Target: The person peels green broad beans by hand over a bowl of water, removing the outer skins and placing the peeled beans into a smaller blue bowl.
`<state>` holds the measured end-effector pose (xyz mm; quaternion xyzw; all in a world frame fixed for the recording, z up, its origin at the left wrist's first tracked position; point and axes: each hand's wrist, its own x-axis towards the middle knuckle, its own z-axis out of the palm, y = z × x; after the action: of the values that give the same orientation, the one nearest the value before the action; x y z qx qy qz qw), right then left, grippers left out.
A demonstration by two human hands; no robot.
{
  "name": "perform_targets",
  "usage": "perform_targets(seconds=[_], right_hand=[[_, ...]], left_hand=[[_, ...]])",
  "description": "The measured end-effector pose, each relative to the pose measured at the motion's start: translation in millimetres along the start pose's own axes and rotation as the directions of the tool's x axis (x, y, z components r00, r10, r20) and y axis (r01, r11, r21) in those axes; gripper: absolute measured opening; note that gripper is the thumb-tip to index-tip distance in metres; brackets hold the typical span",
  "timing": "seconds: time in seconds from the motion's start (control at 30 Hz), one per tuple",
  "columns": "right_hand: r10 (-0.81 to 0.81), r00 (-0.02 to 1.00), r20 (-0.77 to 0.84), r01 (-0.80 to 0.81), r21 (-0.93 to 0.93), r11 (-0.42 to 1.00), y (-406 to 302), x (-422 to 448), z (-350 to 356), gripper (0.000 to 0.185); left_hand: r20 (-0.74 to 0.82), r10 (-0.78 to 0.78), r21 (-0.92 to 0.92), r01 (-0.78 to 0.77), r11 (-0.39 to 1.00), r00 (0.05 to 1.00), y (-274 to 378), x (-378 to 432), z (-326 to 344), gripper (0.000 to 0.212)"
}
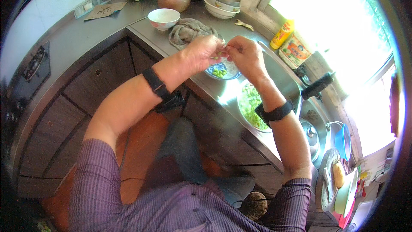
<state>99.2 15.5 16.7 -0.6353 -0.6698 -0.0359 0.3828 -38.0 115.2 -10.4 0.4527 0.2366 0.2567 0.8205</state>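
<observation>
My left hand (206,51) holds a small green piece (216,57), a bean or pod, between curled fingers. My right hand (247,54) meets it fingertip to fingertip, thumb and forefinger pinched; what lies in that pinch is mostly hidden. Just below both hands is a blue-and-white plate (232,76) with several shelled green beans (219,72) on it. A round bowl (238,103) heaped with pale green pieces (252,108), likely beans or pods, sits near my right forearm, which covers part of it.
Behind my hands lie a grey cloth (190,31), a white bowl (164,18), a metal pot (174,0) and stacked bowls (222,8). The sink (279,64) is to the right, with a yellow bottle (282,35) by the window. A blue basin (343,141) stands further right.
</observation>
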Motion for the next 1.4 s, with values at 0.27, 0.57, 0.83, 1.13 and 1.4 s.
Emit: perform_targets(seconds=[0.27, 0.57, 0.83, 1.13, 1.4], right_hand=[[0.164, 0.983, 0.083, -0.183, 0.366, 0.913, -0.7, 2.4, -1.4, 0.014], [0.068, 0.996, 0.062, -0.078, 0.188, 0.979, 1.9, 0.0, -2.4, 0.016], [-0.005, 0.999, -0.049, 0.004, -0.028, 1.0, -2.1, -4.9, -6.3, 0.011], [-0.003, 0.998, -0.056, 0.002, -0.008, 1.0, 4.3, -11.6, -13.0, 0.012], [-0.055, 0.998, 0.016, 0.057, -0.237, 0.97, -5.0, -10.7, 2.1, 0.012]], left_hand=[[0.031, -0.002, 0.137, -0.002, 0.991, 1.0, 12.6, -6.0, 4.7, 0.013], [0.027, -0.115, 0.197, 0.108, 0.974, 0.993, 17.7, 0.2, 6.4, 0.019], [0.077, -0.173, 0.173, 0.158, 0.972, 0.982, 19.6, 1.3, 3.3, 0.021], [-0.003, -0.169, 0.083, 0.169, 0.982, 0.986, 23.7, -13.5, 2.1, 0.03], [0.033, -0.189, 0.056, 0.187, 0.981, 0.981, 16.3, -16.7, 12.5, 0.033]])
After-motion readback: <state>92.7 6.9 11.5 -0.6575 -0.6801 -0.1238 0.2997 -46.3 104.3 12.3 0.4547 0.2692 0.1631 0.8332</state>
